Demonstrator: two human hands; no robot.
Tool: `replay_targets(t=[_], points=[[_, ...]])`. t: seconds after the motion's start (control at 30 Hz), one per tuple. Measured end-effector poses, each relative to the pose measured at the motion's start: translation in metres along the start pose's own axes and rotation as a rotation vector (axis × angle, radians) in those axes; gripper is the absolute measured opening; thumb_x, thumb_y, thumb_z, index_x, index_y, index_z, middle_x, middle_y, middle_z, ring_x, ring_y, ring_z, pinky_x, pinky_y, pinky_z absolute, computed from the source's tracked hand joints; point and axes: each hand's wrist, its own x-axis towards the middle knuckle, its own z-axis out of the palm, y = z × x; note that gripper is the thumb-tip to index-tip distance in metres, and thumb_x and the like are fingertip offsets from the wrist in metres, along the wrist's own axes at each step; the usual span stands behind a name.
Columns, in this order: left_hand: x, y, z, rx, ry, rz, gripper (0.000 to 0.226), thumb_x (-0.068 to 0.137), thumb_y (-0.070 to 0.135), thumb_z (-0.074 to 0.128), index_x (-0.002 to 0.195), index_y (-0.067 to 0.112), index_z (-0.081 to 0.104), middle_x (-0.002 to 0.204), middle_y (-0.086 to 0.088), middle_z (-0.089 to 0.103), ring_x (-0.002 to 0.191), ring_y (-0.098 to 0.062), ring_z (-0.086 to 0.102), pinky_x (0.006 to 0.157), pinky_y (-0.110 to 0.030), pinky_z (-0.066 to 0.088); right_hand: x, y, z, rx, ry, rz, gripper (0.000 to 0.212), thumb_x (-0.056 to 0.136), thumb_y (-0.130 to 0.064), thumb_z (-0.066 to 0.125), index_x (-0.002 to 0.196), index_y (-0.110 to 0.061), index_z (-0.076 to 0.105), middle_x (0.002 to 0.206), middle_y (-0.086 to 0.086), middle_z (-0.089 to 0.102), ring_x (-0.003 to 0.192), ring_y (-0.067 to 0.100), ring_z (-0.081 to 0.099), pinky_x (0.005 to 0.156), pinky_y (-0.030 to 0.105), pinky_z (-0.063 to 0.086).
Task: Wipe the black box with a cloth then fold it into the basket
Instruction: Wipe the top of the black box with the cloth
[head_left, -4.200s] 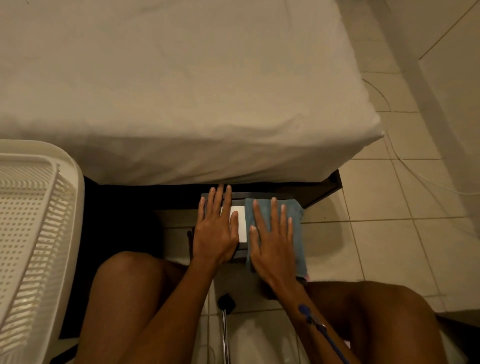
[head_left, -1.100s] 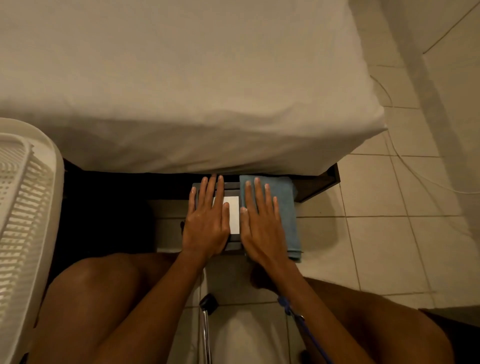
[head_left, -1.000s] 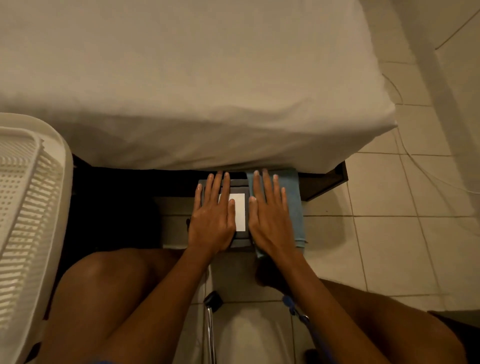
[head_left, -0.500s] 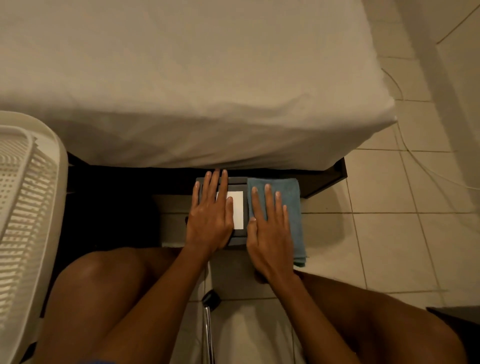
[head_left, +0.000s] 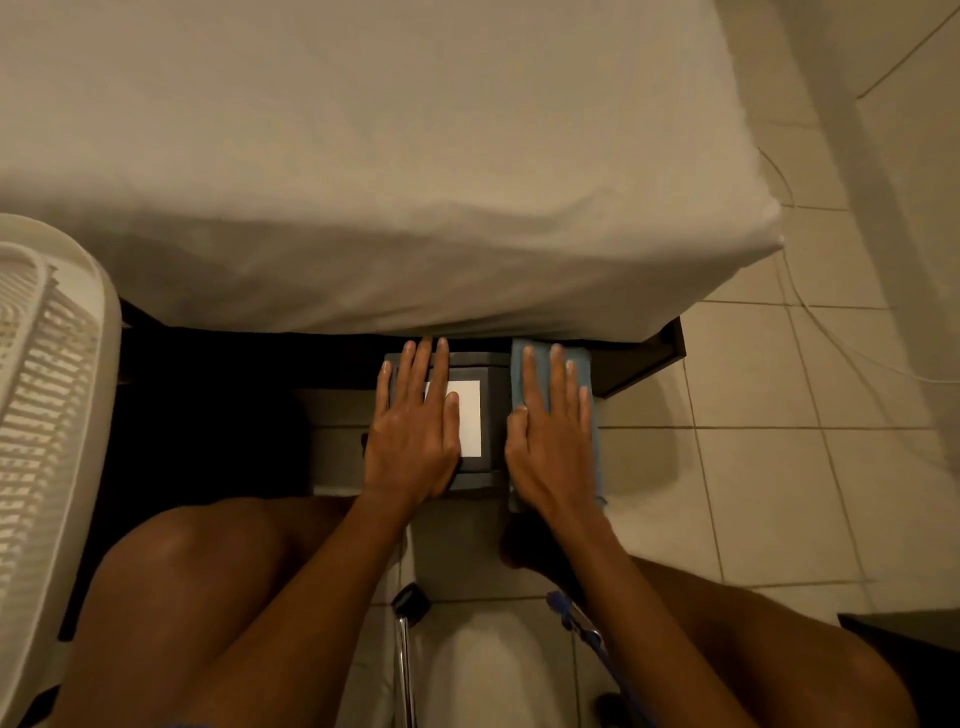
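Observation:
The black box (head_left: 493, 410) with a white label on its top stands on the tiled floor between my knees, just under the bed's edge. My left hand (head_left: 415, 426) lies flat on the left half of its top, fingers spread. A blue cloth (head_left: 584, 364) lies along the box's right side, and my right hand (head_left: 550, 441) presses flat on it, fingers straight. The white basket (head_left: 57, 415) with slotted walls stands at the far left, well apart from both hands.
A bed with a white sheet (head_left: 389, 182) fills the upper view, its dark frame (head_left: 639, 358) jutting out to the right of the cloth. A thin white cable (head_left: 831, 338) runs over the floor tiles at right. A metal chair leg (head_left: 405, 660) stands between my knees.
My right hand has slid the blue cloth rightward, off the box's top to its right edge, and more of the white label shows. My left hand has stayed on the box.

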Motion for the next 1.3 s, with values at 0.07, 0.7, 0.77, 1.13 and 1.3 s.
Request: replay_targets(t=[0.07, 0.7, 0.77, 1.13, 1.3], points=[[0.000, 0.000, 0.000, 0.008, 0.004, 0.007, 0.060, 0.103, 0.036, 0.021, 0.156, 0.019, -0.001, 0.164, -0.003, 0.000, 0.151, -0.014, -0.007, 0.124, -0.041, 0.001, 0.010, 0.003, -0.004, -0.006, 0.026, 0.017, 0.064, 0.098, -0.036, 0.022, 0.156, -0.031, -0.005, 0.165, 0.002, -0.011, 0.151, 0.016, -0.013, 0.123, 0.041, -0.003], [0.002, 0.000, 0.000, -0.018, 0.004, 0.003, 0.059, 0.102, 0.037, 0.021, 0.156, 0.021, 0.000, 0.164, -0.001, 0.001, 0.151, -0.014, -0.007, 0.124, -0.042, 0.002, 0.009, 0.018, -0.005, 0.060, 0.049, 0.124, 0.061, 0.100, -0.036, 0.023, 0.156, -0.030, -0.002, 0.165, -0.003, -0.007, 0.151, 0.020, -0.011, 0.124, 0.045, 0.001], [0.001, 0.000, 0.000, -0.017, 0.005, 0.003, 0.059, 0.103, 0.036, 0.022, 0.156, 0.021, 0.000, 0.164, 0.000, 0.001, 0.151, -0.013, -0.007, 0.124, -0.041, 0.002, 0.006, 0.019, -0.005, 0.071, 0.083, 0.180, 0.060, 0.101, -0.036, 0.023, 0.156, -0.031, 0.000, 0.165, -0.002, -0.002, 0.151, 0.023, -0.008, 0.123, 0.045, 0.001], [0.001, -0.001, 0.000, -0.014, 0.000, 0.005, 0.060, 0.103, 0.034, 0.025, 0.156, 0.020, 0.001, 0.164, -0.001, 0.002, 0.151, -0.014, -0.006, 0.124, -0.042, 0.002, -0.020, 0.020, 0.000, 0.081, 0.083, 0.204, 0.057, 0.101, -0.042, 0.020, 0.154, -0.041, -0.001, 0.165, -0.001, -0.003, 0.151, 0.023, -0.010, 0.122, 0.045, -0.003], [0.001, 0.001, 0.001, 0.015, -0.006, -0.003, 0.061, 0.102, 0.036, 0.023, 0.155, 0.020, -0.003, 0.165, -0.003, -0.001, 0.151, -0.015, -0.008, 0.123, -0.043, 0.001, -0.021, 0.027, -0.002, 0.103, 0.046, 0.220, 0.056, 0.101, -0.044, 0.018, 0.154, -0.041, -0.002, 0.165, -0.003, -0.003, 0.151, 0.022, -0.012, 0.123, 0.048, 0.000]])
